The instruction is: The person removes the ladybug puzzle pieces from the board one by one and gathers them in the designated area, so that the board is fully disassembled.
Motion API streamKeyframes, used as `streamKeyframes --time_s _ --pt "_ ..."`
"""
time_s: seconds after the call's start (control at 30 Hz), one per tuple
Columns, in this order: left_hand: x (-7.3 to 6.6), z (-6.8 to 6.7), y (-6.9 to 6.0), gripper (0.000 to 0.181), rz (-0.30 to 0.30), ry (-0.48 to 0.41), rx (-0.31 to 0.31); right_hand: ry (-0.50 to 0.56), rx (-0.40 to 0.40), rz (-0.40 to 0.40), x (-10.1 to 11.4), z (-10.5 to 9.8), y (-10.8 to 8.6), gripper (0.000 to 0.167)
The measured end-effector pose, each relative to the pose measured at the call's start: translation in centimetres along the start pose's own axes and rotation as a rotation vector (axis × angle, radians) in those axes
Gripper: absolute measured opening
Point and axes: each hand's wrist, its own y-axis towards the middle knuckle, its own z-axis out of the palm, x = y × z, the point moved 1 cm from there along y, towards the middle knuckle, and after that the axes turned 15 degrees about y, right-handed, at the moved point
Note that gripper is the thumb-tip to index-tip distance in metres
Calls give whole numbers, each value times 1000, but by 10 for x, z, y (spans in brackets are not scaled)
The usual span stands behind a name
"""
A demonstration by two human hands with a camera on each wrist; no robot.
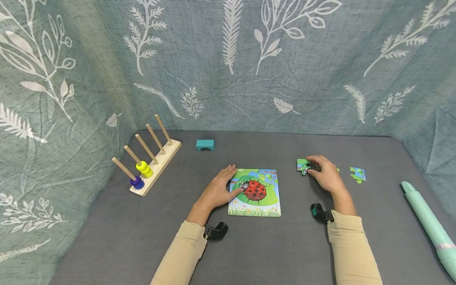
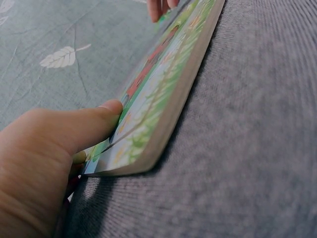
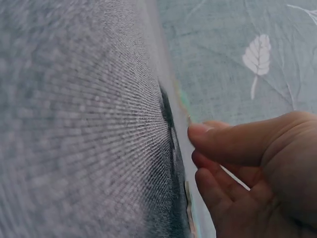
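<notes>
A square ladybug puzzle [image 1: 265,198] lies on the grey table, its thick edge showing in the left wrist view. My left hand [image 1: 217,192] holds its left side, thumb [image 2: 106,119] on the picture and the other fingers along the edge, partly hidden. Off to the right, my right hand [image 1: 327,176] pinches the right side of a green puzzle piece [image 1: 302,163] between thumb and fingers. In the right wrist view the thumb [image 3: 223,141] and fingertips are close together; the piece is mostly hidden. Another blue-green piece [image 1: 358,174] lies right of this hand.
A wooden peg stand [image 1: 162,168] with yellow and blue rings [image 1: 137,182] stands at the left. A teal arch block [image 1: 205,145] is at the back. A mint-green long object [image 1: 427,221] lies along the right side. Patterned cloth [image 1: 231,99] hangs behind the table.
</notes>
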Motion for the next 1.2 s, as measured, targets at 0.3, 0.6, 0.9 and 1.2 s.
streamKeyframes --time_s 0.3,0.6,0.9,1.2 --pt "1 -1 1 73 2 5 8 -64 5 7 -4 0 3 40" --pt "0 -3 1 74 5 4 12 -101 21 9 -6 1 6 43" --pt "0 -2 -1 68 55 -39 -26 -29 46 27 9 1 4 47" --pt "-8 -1 -4 60 125 -64 -2 139 200 -9 27 21 -8 52"
